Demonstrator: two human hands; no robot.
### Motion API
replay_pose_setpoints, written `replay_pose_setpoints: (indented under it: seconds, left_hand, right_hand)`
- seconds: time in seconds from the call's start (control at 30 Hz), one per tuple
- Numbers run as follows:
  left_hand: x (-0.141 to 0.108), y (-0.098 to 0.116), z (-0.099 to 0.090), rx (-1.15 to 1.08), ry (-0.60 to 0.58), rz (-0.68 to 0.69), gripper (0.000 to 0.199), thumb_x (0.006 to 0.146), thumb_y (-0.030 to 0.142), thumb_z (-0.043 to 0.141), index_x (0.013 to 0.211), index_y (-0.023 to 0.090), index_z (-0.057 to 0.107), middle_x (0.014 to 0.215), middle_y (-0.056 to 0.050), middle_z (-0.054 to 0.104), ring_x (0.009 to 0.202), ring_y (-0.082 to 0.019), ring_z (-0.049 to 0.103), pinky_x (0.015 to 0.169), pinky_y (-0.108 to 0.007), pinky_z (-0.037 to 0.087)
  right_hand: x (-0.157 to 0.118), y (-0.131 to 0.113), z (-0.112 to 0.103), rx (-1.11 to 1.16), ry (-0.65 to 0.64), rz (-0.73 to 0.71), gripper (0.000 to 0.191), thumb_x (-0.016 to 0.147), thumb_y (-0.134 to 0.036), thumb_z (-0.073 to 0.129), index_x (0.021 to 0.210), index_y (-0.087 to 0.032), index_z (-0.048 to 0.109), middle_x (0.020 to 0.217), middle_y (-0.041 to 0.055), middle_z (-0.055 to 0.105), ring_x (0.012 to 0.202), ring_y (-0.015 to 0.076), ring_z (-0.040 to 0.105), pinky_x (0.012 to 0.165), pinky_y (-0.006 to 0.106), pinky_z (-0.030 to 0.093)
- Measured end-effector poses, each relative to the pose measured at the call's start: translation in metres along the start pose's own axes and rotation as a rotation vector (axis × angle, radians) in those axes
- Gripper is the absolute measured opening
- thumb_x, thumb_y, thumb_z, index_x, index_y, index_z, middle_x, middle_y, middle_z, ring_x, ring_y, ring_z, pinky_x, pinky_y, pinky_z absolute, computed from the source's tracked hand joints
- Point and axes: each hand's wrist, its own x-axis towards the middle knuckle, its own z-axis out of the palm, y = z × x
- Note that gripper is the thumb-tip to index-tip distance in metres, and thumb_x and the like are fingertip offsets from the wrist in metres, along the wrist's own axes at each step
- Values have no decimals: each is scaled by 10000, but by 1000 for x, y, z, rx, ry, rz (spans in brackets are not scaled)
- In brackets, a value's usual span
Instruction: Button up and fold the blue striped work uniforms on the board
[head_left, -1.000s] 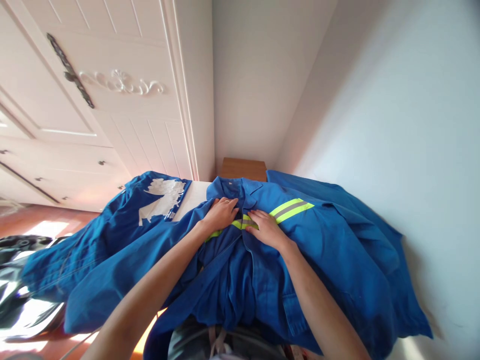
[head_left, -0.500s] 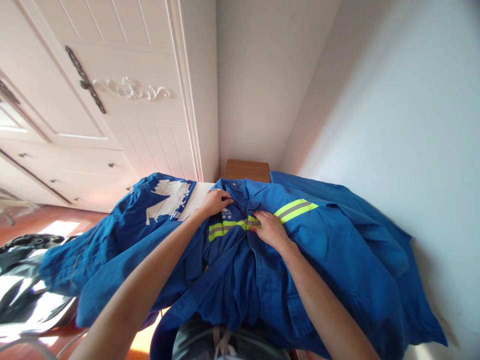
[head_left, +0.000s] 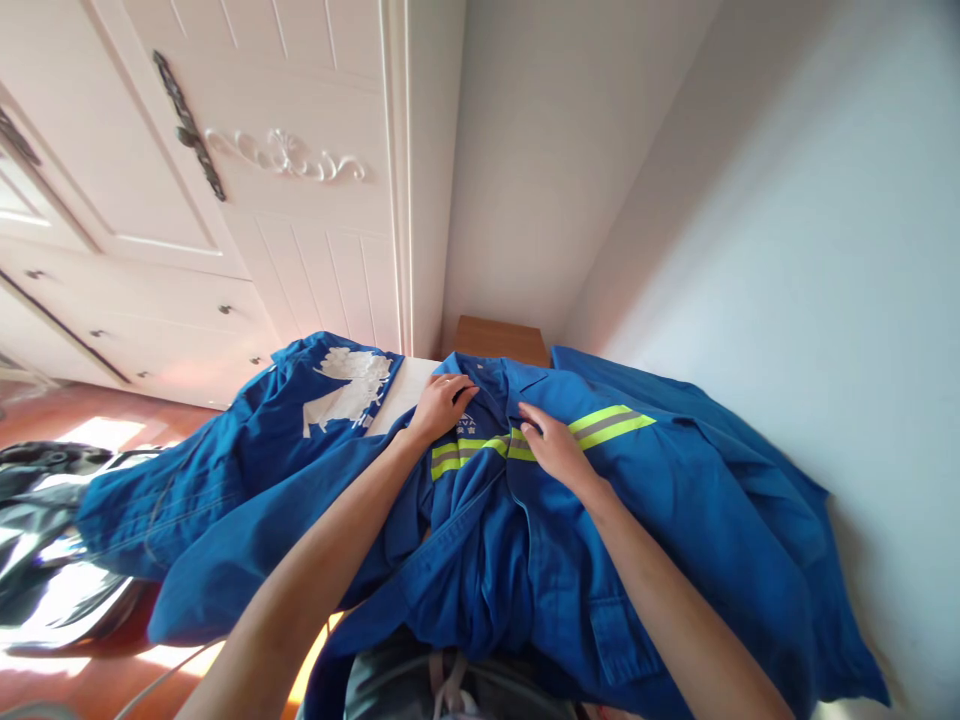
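Note:
A blue work jacket [head_left: 637, 500] with yellow and grey reflective bands lies spread out in front of me, its collar at the far side. My left hand [head_left: 444, 405] pinches the cloth beside the collar, just above white lettering on the chest. On the right front edge of the jacket, near the collar, rests my right hand [head_left: 553, 445], its thumb and forefinger a little apart. A blue garment with a white patch [head_left: 349, 385] lies to the left, and more blue cloth is under the jacket at the right.
A white cabinet [head_left: 322, 120] with metal handles stands at the left and a pale wall [head_left: 825, 250] at the right. A brown wooden piece [head_left: 502, 340] shows behind the collar. Dark and shiny items [head_left: 52, 570] lie at the lower left.
My right hand has moved up along the jacket front toward the collar, and its fingers have opened slightly. My left hand stays beside the collar. The view has shifted a little.

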Motion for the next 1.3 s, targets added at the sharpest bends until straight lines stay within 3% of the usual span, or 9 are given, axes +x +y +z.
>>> replay_pose_setpoints:
  seconds: [0.13,0.3,0.5,0.67,0.9,1.0,1.13,1.23,1.3]
  left_hand:
    - [-2,-4,3,76,-100,53,247,964,353,534,1044,217,725,1049,-70,752,1077,-246,648,973,-422,455]
    - [-6,-8,3,54,-215,115,300,966,314,515,1204,252,687,1238,-47,698,1251,-246,552,1053,-442,405]
    - [-5,-5,5,135,-301,44,404,950,285,516,1346,245,589,1507,-88,472,1409,-298,387,1103,-518,346]
    - [-5,1,3,7,-250,156,273,894,169,511,1051,254,717,1287,-39,672,1338,-234,485,1092,-459,369]
    - [-7,3,-6,20,-143,72,408,807,97,459,1116,231,690,1259,-51,673,1220,-229,570,1068,-429,408]
    - [-6,-2,-4,128,-73,-75,397,863,134,441,1194,199,648,1313,-98,628,1253,-273,529,1058,-464,408]
    - [-5,-11,5,167,-9,-249,366,906,214,459,1239,148,597,1321,-164,595,1260,-327,506,1064,-503,396]
    - [-6,-20,8,147,4,-293,341,929,244,441,1217,139,590,1254,-168,623,1203,-311,548,1054,-476,417]
    - [-6,-25,7,146,17,-315,334,936,255,435,1211,139,585,1242,-170,624,1184,-301,564,1049,-462,426]
  right_hand:
    - [32,5,-5,-365,-138,-242,659,814,43,411,1439,-149,495,1513,153,446,1400,249,418,1153,428,347]
    - [71,11,-14,-567,-409,-403,406,824,-7,515,1143,-177,700,1505,149,459,1415,304,386,1123,486,332]
    - [86,-6,-54,-580,-299,-573,247,750,-13,562,872,-194,677,1101,93,717,1164,256,589,1104,494,254]
    - [87,-15,-71,-624,-286,-589,281,785,-69,598,992,-228,703,958,72,728,1050,246,593,1101,500,206]
    - [82,-5,-59,-493,-299,-549,647,738,4,530,1334,-239,598,1409,110,572,1336,278,462,1104,520,262]
    - [81,-11,-53,-344,-219,-461,570,807,-25,471,1325,-219,610,1367,91,612,1300,240,520,1093,447,343]
    - [85,-35,-30,-220,-157,-338,404,972,-327,474,1329,-181,593,1317,95,648,1222,215,590,1044,348,427]
    - [92,-52,-6,-317,-250,-285,485,868,-449,655,1294,-219,619,1256,79,685,1133,238,644,927,307,497]
    - [94,-57,5,-371,-281,-269,424,770,-374,766,1168,-247,695,1140,59,733,1035,251,682,839,292,521]
